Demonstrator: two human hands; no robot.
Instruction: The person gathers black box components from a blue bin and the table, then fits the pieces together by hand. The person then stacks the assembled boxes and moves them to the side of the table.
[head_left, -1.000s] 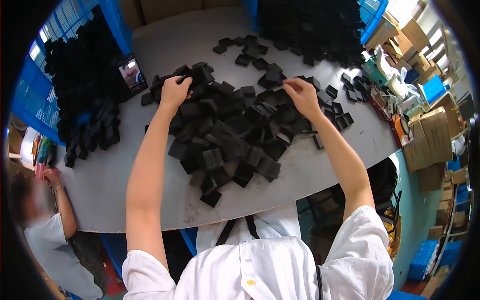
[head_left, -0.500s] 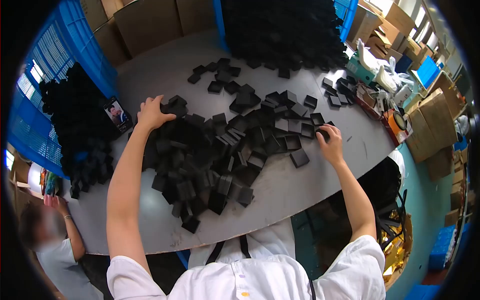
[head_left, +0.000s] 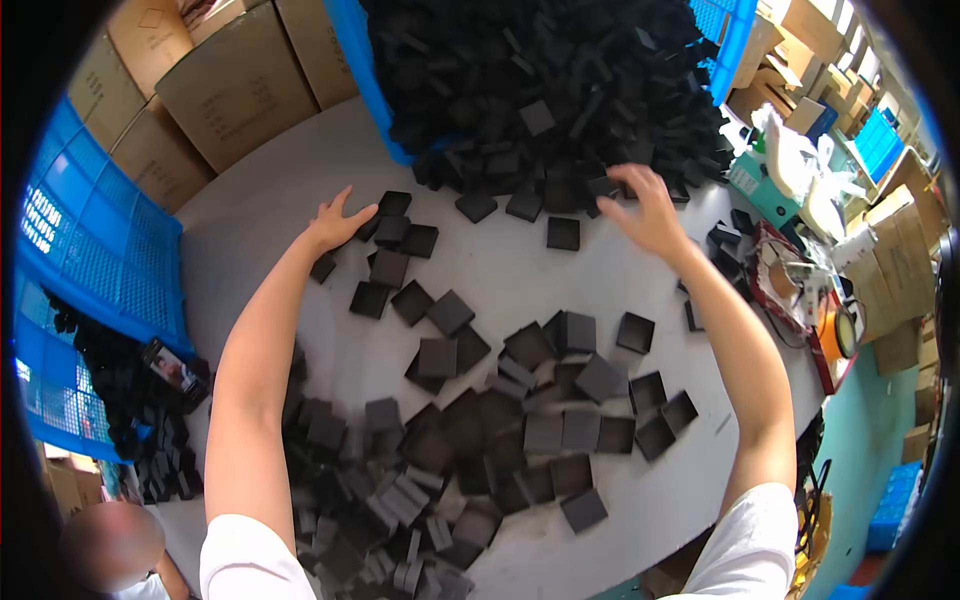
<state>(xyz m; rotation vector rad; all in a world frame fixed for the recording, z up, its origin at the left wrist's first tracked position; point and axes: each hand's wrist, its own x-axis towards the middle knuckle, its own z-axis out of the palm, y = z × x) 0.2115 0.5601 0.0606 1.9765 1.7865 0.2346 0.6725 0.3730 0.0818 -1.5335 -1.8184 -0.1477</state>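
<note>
Small black square boxes, some with their hollow side up, lie scattered over the grey table [head_left: 250,245]. My left hand [head_left: 338,222] is open with its fingers spread, beside a small cluster of black boxes [head_left: 392,233] on the far left part of the table. My right hand [head_left: 648,212] reaches to the front edge of a big heap of black boxes [head_left: 540,118]; its thumb and fingers are apart, and the fingertips are near a box at the heap's edge. A loose pile of boxes [head_left: 440,430] lies between my forearms.
A blue crate [head_left: 365,75] stands behind the heap. Another blue crate [head_left: 110,215] is at left, with black boxes and a phone [head_left: 172,368] by it. Cardboard cartons [head_left: 235,90] line the back. A red tray [head_left: 785,265] sits at right. Another person [head_left: 115,545] is at lower left.
My view has shifted forward over the table. My right hand has left the near pile's right end for the heap at the back. My left hand has moved forward to the far cluster.
</note>
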